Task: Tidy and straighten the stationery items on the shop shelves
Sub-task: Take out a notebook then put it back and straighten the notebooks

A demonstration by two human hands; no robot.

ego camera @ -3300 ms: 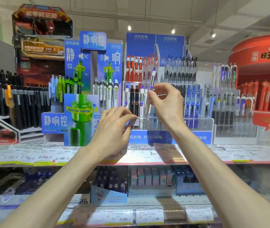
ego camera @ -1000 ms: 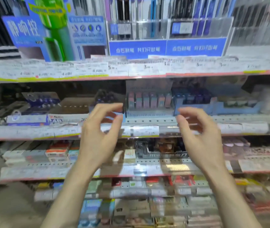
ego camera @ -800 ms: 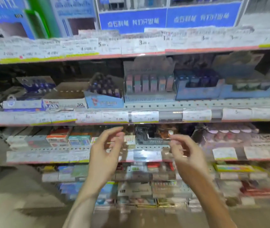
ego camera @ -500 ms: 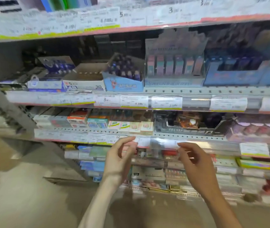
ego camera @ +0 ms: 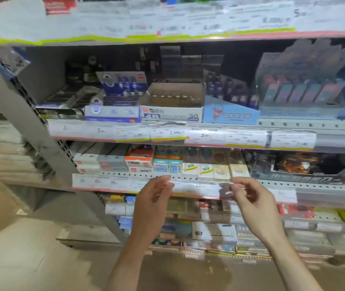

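1. Reaching toward the shelving, both hands were held up in front of the price strip (ego camera: 196, 189) of the third shelf down, well apart from each other.
2. Left hand (ego camera: 153, 203): fingers loosely curved, thumb and fingertips near each other up by the strip's top edge, nothing clearly held. Too blurry to tell if they touched the strip.
3. Right hand (ego camera: 251, 203): fingers loosely curled too, tips just beside the strip. Couldn't tell if anything was pinched there, pretty smeared.
4. The stationery sat on the shelves behind the hands. Right above them was a row of small boxes (ego camera: 213, 171), white, grey, orange and teal, packed side by side at the shelf front.
5. To the right of that row sat a dark display tray (ego camera: 297, 177).
6. One shelf up: a white open carton (ego camera: 172, 116) marked "30", a light blue display box (ego camera: 230, 115) touching its right side, and a blue and white box (ego camera: 112, 113) on its left.
7. Further right up there, a display of pastel packs (ego camera: 299, 91) standing upright.
8. Bottom shelves held more flat boxes, too blurry to read.
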